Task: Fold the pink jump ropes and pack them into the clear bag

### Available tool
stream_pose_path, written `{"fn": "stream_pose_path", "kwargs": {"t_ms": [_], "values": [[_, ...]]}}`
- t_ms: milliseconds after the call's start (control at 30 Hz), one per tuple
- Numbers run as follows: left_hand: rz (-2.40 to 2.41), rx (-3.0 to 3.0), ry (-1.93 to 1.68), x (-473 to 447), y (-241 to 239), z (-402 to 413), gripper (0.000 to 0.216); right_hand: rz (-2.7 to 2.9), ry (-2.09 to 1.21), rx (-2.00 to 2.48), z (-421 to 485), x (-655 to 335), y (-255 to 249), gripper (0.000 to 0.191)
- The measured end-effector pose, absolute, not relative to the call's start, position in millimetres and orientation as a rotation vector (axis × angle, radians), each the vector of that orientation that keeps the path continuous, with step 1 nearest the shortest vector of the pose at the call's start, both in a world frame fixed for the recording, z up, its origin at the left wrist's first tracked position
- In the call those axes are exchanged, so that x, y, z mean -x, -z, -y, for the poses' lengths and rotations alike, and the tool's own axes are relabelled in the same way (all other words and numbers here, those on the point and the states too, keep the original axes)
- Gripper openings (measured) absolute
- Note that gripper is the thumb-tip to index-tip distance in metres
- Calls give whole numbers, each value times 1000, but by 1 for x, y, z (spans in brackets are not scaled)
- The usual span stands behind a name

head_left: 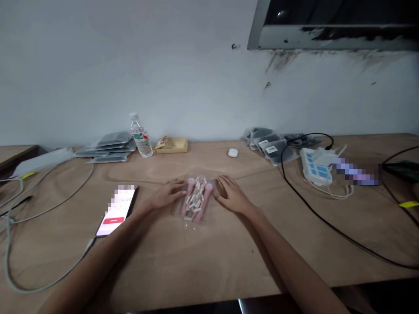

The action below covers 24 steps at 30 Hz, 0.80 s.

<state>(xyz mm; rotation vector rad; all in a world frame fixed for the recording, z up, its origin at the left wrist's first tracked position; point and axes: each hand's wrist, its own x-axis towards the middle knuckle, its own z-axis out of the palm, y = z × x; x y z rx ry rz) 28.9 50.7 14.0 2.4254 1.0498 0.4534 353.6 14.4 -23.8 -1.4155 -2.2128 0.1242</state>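
Note:
A clear plastic bag [196, 199] lies flat on the wooden table [209, 257] in front of me. It holds two pink stick-like pieces and several small white parts. My left hand [167, 194] rests on the table at the bag's left edge, fingers stretched out and touching it. My right hand [230, 194] lies at the bag's right edge, fingers spread flat. Neither hand grips anything.
A phone [117, 210] with a lit screen lies to the left, a grey cable beside it. Along the wall stand a water bottle [141, 136], stacked grey pouches [108, 147], a yellow box [172, 145] and a white earbud case [232, 152]. A white power strip [317, 167] with black cables sits right.

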Motion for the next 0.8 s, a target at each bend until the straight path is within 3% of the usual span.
{"fn": "stream_pose_path", "kwargs": {"t_ms": [100, 200, 367, 467, 667, 800], "values": [[-1261, -2433, -734, -45, -24, -33, 42, 2209, -167, 1353, -14, -355, 21, 57], [-1294, -2578, -694, -67, -33, -2, 43, 2220, -242, 1228, -11, -356, 18, 44], [-1460, -2640, -366, -81, -28, 16, 82, 2254, -368, 1080, 1, -350, 9, 23], [-1180, -2804, -260, -68, -26, -1, 104, 2265, -432, 1026, 7, -344, 1, 10], [-870, -2875, -317, -47, -34, -23, 103, 2192, -415, 1032, 5, -343, -5, 17], [-849, -2883, -327, -48, -35, -21, 97, 2183, -401, 1120, 2, -346, 1, 55]]}}
